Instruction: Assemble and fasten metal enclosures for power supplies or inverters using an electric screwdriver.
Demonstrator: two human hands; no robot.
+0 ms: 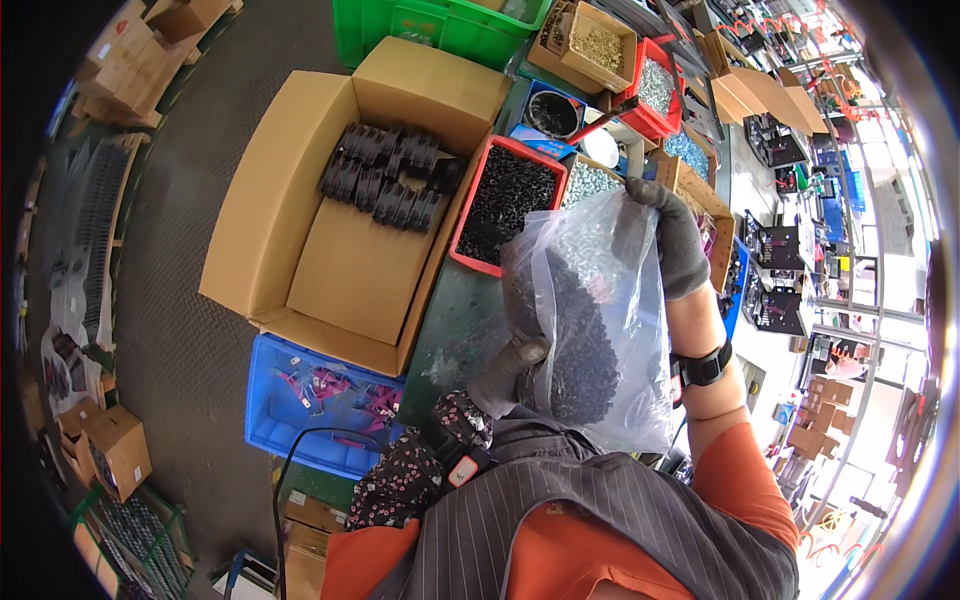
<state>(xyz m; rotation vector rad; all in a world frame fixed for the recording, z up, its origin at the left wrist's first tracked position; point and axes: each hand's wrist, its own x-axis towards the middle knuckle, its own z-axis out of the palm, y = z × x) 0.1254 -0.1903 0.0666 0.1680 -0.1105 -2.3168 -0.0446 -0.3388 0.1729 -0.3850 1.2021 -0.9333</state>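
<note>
A clear plastic bag (585,350) filled with small black parts, too small to name, hangs tilted in front of my body. My right hand (678,240), in a dark grey glove, grips the bag's upper edge with fingers closed. My left hand (508,375), gloved too, holds the bag's lower left side, its thumb in front and its other fingers partly behind the plastic. Just beyond the bag stands a red bin (457,252) heaped with black small parts. A container of silvery small parts (588,183) sits behind the bag's top, partly hidden.
Left of the bag, an open cardboard box (340,270) holds rows of black parts. Below it, a blue bin (262,415) contains pink and clear pieces. A green crate (390,28) and a red bin of silvery hardware (655,85) stand farther off. A black cable (283,490) runs nearby.
</note>
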